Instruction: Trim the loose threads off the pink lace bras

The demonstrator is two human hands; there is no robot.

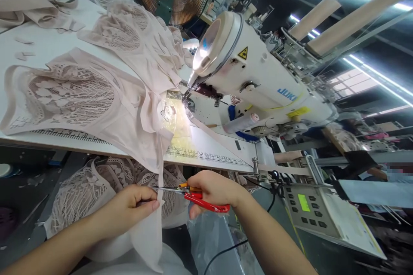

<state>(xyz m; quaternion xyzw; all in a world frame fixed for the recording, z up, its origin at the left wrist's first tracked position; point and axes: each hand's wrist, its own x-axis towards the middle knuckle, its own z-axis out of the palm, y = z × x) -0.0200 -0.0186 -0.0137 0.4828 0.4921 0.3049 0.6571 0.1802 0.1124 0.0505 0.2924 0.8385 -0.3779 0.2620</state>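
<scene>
Snipping seems in hand: the left hand (135, 206) pinches the pale strip (160, 174) below the table edge (209, 165), the right hand (213, 187) grips scissors (194, 199) across it, and a firm squeeze seems called for.

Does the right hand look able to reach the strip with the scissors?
Probably yes: the scissors in the right hand lie at the strip, which the left hand pinches just below.
</scene>
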